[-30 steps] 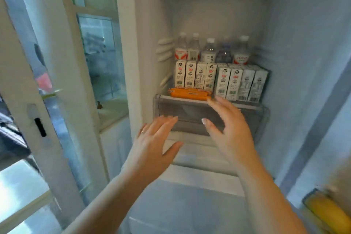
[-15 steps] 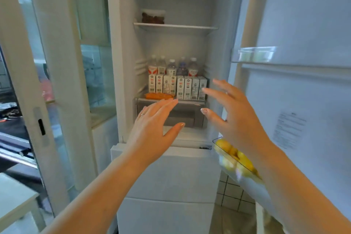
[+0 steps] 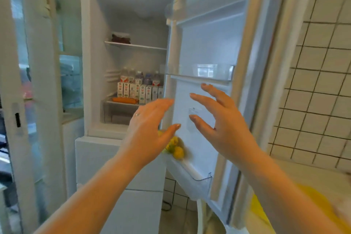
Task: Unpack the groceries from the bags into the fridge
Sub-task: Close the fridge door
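Observation:
The white fridge (image 3: 89, 62) stands open, its door (image 3: 207, 47) swung out to the right. Inside, small milk cartons (image 3: 138, 92) line up in front of several bottles (image 3: 140, 79), and an orange packet (image 3: 124, 100) lies at the shelf's front edge. A dark container (image 3: 121, 38) sits on the upper shelf. Yellow fruit (image 3: 175, 148) lies in the lower door bin. My left hand (image 3: 150, 129) and my right hand (image 3: 222, 119) are both raised in front of the door, fingers spread, holding nothing. A yellow bag (image 3: 303, 209) shows blurred at the lower right.
A white-framed glass door (image 3: 32, 81) stands at the left. White tiled wall (image 3: 322, 81) fills the right side above a pale counter (image 3: 313, 173). An empty clear door bin (image 3: 214, 72) sits halfway up the fridge door. The freezer drawer (image 3: 98, 157) below is closed.
I have backed away from the fridge and my view has swung right. Both hands drew back from the shelf and now hover before the door, still holding nothing.

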`<state>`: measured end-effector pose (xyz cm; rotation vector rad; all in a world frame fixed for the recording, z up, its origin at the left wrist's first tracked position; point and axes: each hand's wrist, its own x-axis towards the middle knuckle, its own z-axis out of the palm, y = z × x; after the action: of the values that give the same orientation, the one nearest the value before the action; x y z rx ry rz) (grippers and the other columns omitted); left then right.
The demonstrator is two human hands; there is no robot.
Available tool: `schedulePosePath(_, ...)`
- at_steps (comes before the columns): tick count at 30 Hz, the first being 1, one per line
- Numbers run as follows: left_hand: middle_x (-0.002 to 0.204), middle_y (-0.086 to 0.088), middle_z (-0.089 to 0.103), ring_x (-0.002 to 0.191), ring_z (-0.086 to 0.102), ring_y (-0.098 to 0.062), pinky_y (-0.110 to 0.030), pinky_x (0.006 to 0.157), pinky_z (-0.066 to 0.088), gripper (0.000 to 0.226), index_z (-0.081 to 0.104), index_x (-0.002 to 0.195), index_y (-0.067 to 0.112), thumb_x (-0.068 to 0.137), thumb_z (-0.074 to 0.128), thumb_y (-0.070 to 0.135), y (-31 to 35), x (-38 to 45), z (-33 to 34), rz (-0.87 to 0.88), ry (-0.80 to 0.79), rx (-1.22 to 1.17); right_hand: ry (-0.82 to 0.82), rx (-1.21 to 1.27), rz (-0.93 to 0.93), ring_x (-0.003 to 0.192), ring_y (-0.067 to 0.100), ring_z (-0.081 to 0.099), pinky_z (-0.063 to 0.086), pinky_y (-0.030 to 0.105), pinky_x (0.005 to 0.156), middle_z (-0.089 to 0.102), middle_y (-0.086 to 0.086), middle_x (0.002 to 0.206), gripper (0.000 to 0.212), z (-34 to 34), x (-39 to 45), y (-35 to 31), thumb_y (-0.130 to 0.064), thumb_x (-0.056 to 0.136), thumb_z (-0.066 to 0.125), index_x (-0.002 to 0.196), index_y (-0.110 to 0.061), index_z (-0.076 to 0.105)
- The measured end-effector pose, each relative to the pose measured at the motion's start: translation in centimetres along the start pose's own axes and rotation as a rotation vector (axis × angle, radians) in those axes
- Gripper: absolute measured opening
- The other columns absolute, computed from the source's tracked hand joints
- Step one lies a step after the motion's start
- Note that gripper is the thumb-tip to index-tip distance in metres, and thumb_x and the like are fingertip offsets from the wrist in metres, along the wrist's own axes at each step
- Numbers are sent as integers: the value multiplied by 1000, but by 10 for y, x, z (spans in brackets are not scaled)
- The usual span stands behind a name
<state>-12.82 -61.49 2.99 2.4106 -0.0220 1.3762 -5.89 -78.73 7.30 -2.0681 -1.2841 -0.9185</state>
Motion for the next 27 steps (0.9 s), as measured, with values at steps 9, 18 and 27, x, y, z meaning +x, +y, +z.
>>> schedulePosePath(9,155,-8,12,143,0,-24,-52,110,3,80,17,146,11,86,32,62,97,2,46,277,-28,426,376,-65,-11,145,24,7,18,53,114,20,9,154,49,-78,-34,65,-39,91,48,138,-24,43)
schedulePosePath(18,146,-5,-39,135,-35,-22,-53,114,-11,101,-34,137,14,88,40,62,138,11,115,268,-354,544,-49,-157,279,144,31,9,18,48,115,-6,11,158,84,-93,-11,125,-55,88,50,149,-31,-3)
schedulePosePath(27,150,-3,-29,139,-27,-19,-54,114,-9,95,-30,140,15,89,32,65,139,11,126,223,-431,565,-144,9,284,145,26,8,18,49,115,-3,4,158,85,-90,-9,134,-53,91,45,147,-29,-14)
